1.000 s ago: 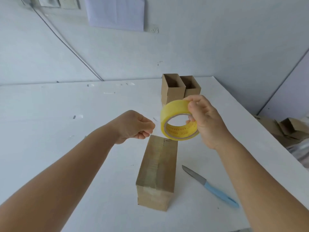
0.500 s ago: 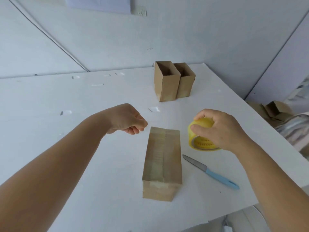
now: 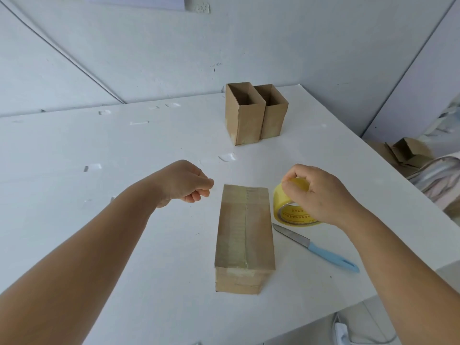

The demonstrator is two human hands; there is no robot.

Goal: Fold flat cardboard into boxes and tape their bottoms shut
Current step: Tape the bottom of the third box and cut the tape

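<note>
Right hand (image 3: 321,195): fingers curled round the yellow tape roll (image 3: 292,207), holding it on or just above the white table (image 3: 74,150); contact with the table cannot be told. Judged to be parking the roll now that the strip is laid.
Left hand (image 3: 185,181): fingers curled in a loose fist, gripping nothing that shows, hovering above the table just left of the box's far end.
Taped box (image 3: 245,237): lies bottom-up between the two hands, nearer to the viewer than both. A clear strip runs along the centre seam and folds over the near end. Bottom-up is the sensible way to reach that seam.
Knife (image 3: 316,247): blue handle, lying on the table just nearer than the right hand, blade tip close to the roll. Likely kept there for cutting tape.
Finished boxes (image 3: 254,115): stand upright, open tops up, touching side by side, well beyond both hands. Probably set aside out of the working area.
Loose cardboard (image 3: 408,150): off the table, far right of the right hand.
Count: three boxes on the table, one tape roll, one knife, two hands.
</note>
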